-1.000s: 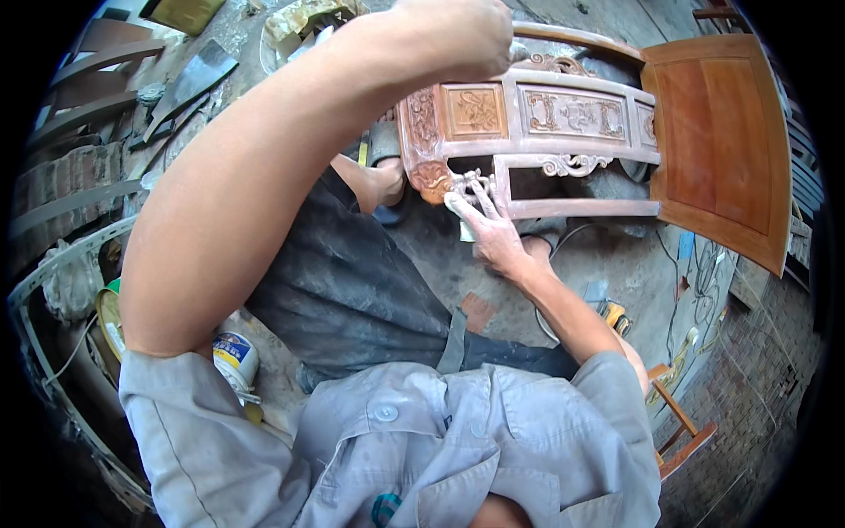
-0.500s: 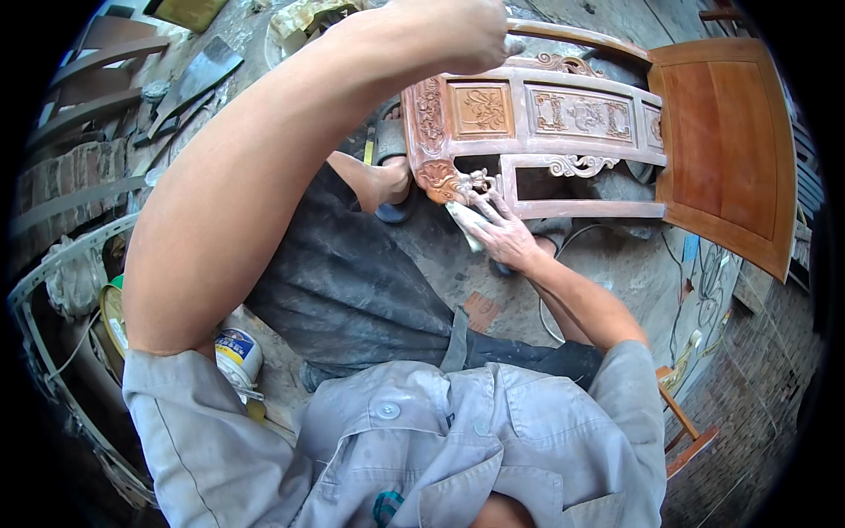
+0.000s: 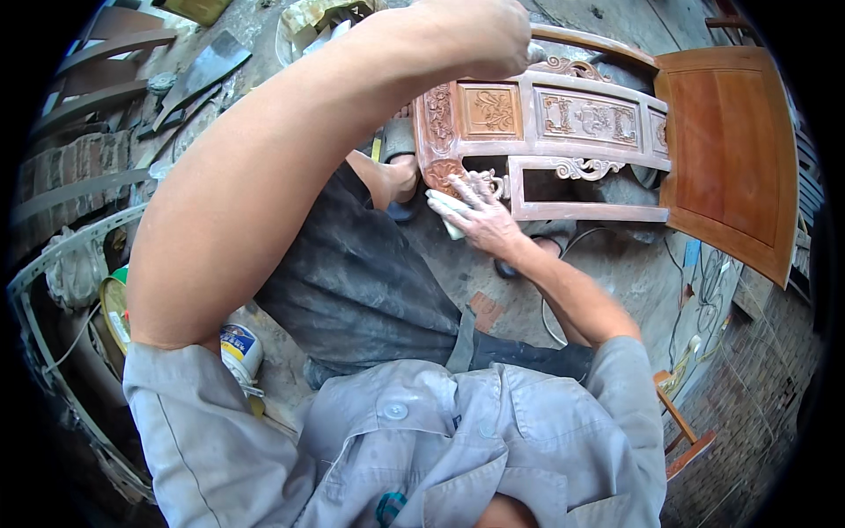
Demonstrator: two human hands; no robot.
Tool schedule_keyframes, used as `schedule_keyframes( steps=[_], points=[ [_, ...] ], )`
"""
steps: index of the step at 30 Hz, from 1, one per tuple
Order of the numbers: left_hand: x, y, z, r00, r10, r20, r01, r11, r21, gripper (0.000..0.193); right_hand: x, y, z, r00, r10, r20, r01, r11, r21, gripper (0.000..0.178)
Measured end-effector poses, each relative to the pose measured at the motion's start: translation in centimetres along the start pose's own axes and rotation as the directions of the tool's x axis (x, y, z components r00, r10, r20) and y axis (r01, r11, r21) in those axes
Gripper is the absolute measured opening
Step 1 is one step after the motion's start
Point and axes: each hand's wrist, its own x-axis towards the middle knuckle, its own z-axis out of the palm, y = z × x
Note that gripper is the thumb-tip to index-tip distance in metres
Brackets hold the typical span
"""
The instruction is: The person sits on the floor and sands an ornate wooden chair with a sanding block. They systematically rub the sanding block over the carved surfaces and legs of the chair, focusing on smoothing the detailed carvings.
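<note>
A carved wooden furniture frame (image 3: 591, 156), reddish and dusted pale, lies on its side in front of me. My left hand (image 3: 487, 40) is closed at the far end, around the frame's upper rail; its fingertips are mostly hidden. My right hand (image 3: 489, 220) presses a pale folded pad (image 3: 447, 211) against the rounded carved corner (image 3: 446, 173) nearest me. Its fingers stretch over the pad and the carving. Whether the pad is sandpaper or cloth I cannot tell. My left forearm crosses above part of the frame's left side.
A smooth brown wooden panel (image 3: 727, 150) adjoins the frame on the right. Beside my left elbow stands a white tub (image 3: 240, 350). Loose cables (image 3: 704, 295) lie on the floor at right. A metal rack (image 3: 44, 264) and wood scraps (image 3: 204, 75) are on the left.
My right hand has slid the pad leftward along the carved corner. My left hand stays at the upper rail. The whole view has shifted slightly.
</note>
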Motion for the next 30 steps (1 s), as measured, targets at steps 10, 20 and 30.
schedule_keyframes(
  steps=[10, 20, 30],
  points=[
    [0.0, 1.2, -1.3, 0.984, -0.165, 0.072, 0.171, 0.982, -0.081, 0.037, 1.3, 0.1, -0.1, 0.999, -0.042, 0.026, 0.043, 0.999, -0.029, 0.064],
    [0.2, 0.9, -1.7, 0.984, -0.159, 0.074, 0.168, 0.978, -0.123, 0.040, 0.5, -0.8, -0.1, 0.998, 0.059, 0.011, -0.059, 0.992, 0.108, 0.078],
    [0.6, -1.7, 2.0, 0.989, 0.148, -0.006, -0.146, 0.981, 0.127, 0.038, 0.0, -1.3, 0.4, 0.982, 0.177, -0.068, -0.162, 0.969, 0.187, 0.073]
  ],
)
